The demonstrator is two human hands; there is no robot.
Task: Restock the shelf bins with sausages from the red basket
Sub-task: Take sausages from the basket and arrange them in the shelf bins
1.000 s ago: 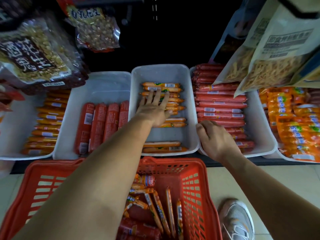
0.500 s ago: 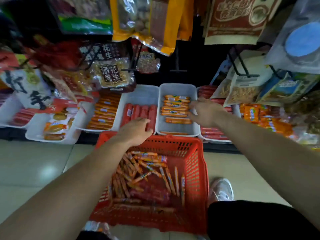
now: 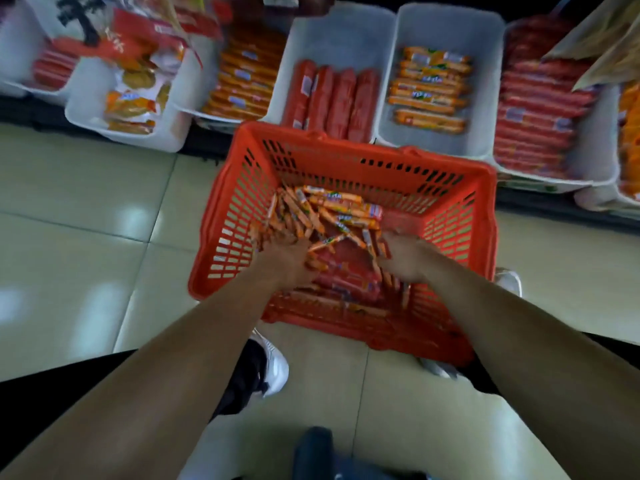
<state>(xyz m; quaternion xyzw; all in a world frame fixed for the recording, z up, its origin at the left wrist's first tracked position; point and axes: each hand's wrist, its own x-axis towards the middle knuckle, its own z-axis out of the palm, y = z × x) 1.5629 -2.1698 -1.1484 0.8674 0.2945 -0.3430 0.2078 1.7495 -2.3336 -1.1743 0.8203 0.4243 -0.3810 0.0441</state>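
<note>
floor (image 3: 86, 216): glossy pale tiles, glare | shelf base (image 3: 554, 206): dark

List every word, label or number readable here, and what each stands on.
None can be read: motion blur smears all print.
Thin orange-wrapped sausages in the red plastic basket: logos blurred.
Stacked orange sausages in the white plastic shelf bin: labels blurred.
Red snack packet: white characters unreadable.
</note>
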